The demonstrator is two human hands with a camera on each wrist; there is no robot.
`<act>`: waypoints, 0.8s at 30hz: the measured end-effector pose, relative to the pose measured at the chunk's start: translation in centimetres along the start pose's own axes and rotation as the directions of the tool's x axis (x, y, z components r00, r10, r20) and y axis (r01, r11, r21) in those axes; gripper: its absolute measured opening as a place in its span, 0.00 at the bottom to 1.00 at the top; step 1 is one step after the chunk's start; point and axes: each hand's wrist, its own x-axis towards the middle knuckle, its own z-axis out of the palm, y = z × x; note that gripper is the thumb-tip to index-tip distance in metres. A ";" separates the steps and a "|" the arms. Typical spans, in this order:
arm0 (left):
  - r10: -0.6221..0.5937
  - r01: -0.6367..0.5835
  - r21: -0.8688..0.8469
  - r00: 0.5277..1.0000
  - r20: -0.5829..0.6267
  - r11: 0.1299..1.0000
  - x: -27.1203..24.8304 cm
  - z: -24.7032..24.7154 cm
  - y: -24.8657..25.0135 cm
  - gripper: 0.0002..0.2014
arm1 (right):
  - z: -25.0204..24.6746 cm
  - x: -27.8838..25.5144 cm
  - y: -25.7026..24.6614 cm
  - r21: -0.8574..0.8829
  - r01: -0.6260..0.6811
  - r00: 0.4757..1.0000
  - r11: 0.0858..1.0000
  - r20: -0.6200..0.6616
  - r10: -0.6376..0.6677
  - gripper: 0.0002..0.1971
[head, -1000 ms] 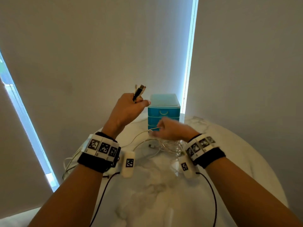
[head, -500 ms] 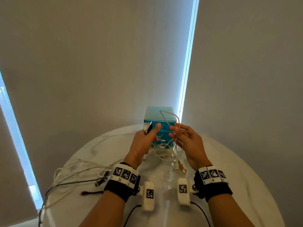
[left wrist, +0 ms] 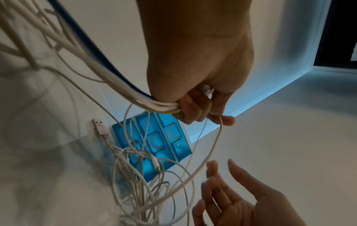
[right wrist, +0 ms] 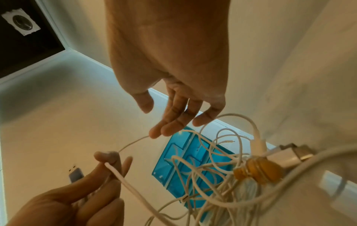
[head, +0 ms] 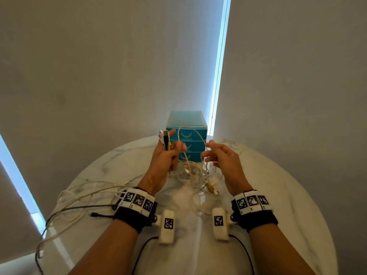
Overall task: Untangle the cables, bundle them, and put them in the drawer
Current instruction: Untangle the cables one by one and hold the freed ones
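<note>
Since half a second ago, the left hand has lifted slightly, its clutch of black and silver cable plugs now standing in front of the closed translucent blue three-drawer box. It grips several cable ends together, probably to keep the freed ones apart, with a thin white loop arching from its fingertips to the right hand, whose fingers are loosely spread and clasp nothing, one fingertip merely touching the strand. The white tangle of cables lies on the round white marble table between the hands; the only markings are square black-and-white wrist codes, no readable writing.
</note>
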 end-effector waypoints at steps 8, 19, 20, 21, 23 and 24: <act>-0.080 0.069 0.045 0.950 0.302 0.997 -1.0 -0.4 -0.6 0.16 | -0.8 0.1 0.8 0.351 -0.205 0.977 0.913 0.132 0.169 0.25; -0.091 0.086 0.033 0.981 0.170 0.996 -1.4 -0.6 -0.2 0.22 | -3.0 -1.2 -4.2 0.725 0.004 0.984 0.689 0.119 -0.130 0.12; -0.106 0.101 0.040 0.982 0.159 0.994 -1.5 -0.5 0.0 0.26 | -2.5 -1.3 -4.0 0.707 -0.010 0.980 0.707 0.147 -0.133 0.09; -0.123 0.115 0.058 0.982 0.143 0.992 -1.5 -0.5 0.0 0.28 | -2.0 -1.3 -3.7 0.703 -0.041 0.976 0.710 0.179 -0.122 0.07; -0.154 0.144 0.084 0.980 0.126 0.986 -1.6 -0.4 0.1 0.33 | -1.4 -1.3 -3.3 0.700 -0.121 0.963 0.704 0.253 -0.087 0.10; -0.168 0.160 0.072 0.978 0.125 0.985 -1.8 -0.2 0.2 0.34 | -1.2 -1.4 -3.1 0.683 -0.153 0.954 0.714 0.291 -0.074 0.12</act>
